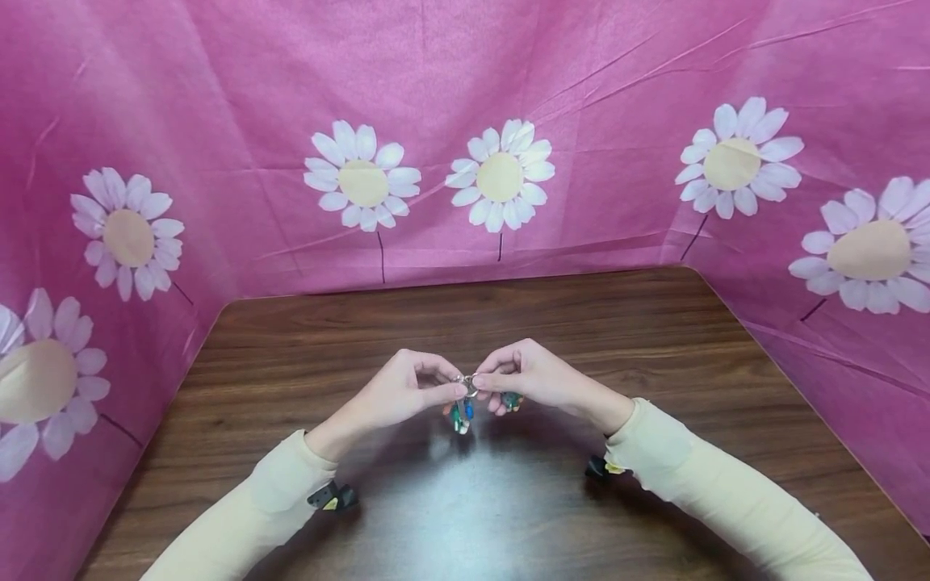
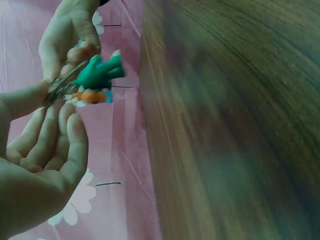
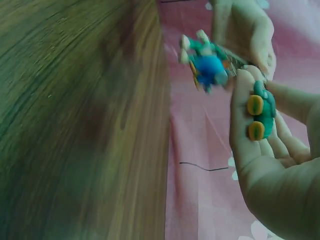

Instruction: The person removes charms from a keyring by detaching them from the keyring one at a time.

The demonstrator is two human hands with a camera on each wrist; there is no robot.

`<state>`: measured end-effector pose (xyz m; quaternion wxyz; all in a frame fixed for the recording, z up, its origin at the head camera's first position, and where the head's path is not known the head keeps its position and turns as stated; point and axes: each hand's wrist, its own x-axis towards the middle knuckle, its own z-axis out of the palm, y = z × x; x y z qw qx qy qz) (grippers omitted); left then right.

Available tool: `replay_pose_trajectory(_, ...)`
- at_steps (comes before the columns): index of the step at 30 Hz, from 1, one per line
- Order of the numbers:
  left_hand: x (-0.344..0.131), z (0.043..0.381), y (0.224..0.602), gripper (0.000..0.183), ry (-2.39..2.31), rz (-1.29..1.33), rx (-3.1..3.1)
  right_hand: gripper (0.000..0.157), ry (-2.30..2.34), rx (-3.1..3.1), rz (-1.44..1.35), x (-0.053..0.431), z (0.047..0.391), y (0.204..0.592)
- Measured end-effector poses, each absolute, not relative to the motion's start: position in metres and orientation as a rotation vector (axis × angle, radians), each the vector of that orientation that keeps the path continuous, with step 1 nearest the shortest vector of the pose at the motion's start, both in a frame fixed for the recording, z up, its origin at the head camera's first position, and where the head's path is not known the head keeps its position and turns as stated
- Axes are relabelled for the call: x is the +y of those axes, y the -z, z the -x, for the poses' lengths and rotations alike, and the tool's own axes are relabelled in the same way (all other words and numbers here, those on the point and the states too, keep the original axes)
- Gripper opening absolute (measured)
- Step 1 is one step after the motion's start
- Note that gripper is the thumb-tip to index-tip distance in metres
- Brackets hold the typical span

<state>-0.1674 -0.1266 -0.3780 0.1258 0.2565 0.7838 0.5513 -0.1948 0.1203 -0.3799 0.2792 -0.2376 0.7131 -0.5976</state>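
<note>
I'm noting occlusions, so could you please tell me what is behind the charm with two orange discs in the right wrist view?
Behind the charm, fingers of the right hand show past its edges; what it directly covers is hidden.

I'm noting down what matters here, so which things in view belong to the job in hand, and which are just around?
In the job: metal rings, pinched by left hand and right hand; green charm; blue charm; green-and-orange charm.
Just around: wooden table; flowered pink cloth; black devices by the sleeves.
</note>
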Motion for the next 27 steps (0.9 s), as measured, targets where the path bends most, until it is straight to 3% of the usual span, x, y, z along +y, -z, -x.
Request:
replay_pose_trajectory(11,-0.1217,0.1705,0.3791,0.017,-1.748,-0.592,2.306,0.023,1.716,1.875,0.563,0.1173,0.1956,0.3763)
replay_pose_trajectory(27,-0.1237,0.1662,0.3747,0.005,-1.505,-0.756,2.343,0.020,1.545,1.905,0.595,0.1194,0.1935,0.3812)
